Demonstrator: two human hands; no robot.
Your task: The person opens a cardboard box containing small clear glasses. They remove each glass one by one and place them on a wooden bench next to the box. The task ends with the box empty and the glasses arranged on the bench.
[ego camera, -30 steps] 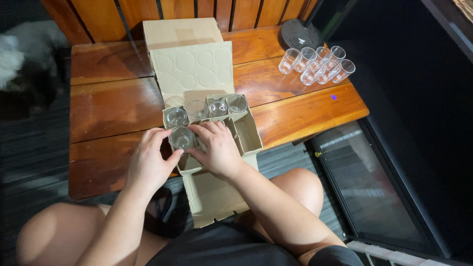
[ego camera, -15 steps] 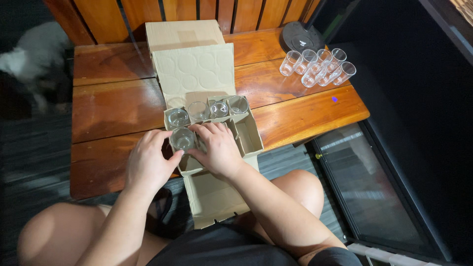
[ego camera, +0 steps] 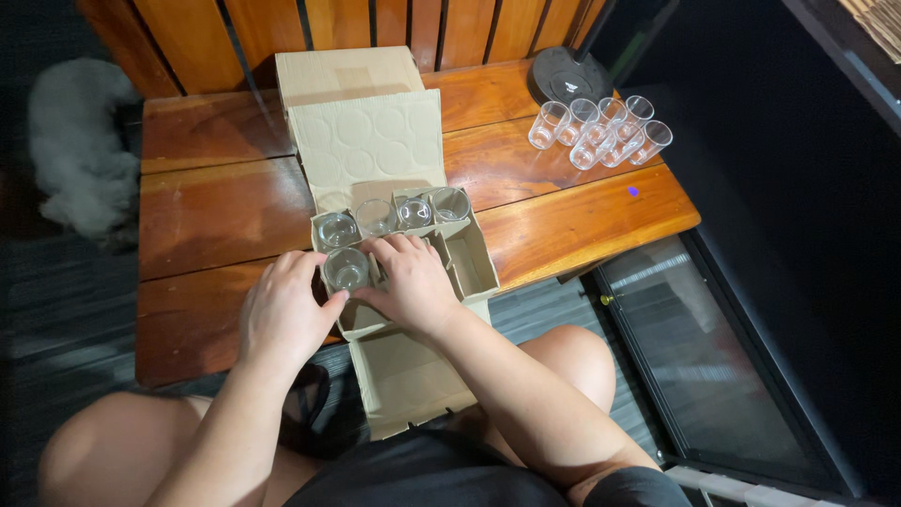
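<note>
Looks like a home, likely a porch or sitting corner: reddish plank tabletop (ego camera: pixel 235 207) against a slatted wooden wall (ego camera: pixel 375 23), fluffy white pet (ego camera: pixel 80 141) lying on the dark floor, drinking glasses (ego camera: pixel 601 131) grouped beside an opened cardboard box (ego camera: pixel 366 141).

1. My left hand (ego camera: pixel 282 314) lies palm down, knuckles up, fingers curled forward and close together, thumb turned in toward my other hand.
2. My right hand (ego camera: pixel 410 286) sits just beside it, palm down, fingers bent and slightly spread, fingertips pointing away from me.
3. The thumbs nearly meet between the two hands.
4. Both forearms are bare and run back toward my body, the right one crossing above my right knee, the left above my left thigh.
5. My wrists are held nearly straight.
</note>
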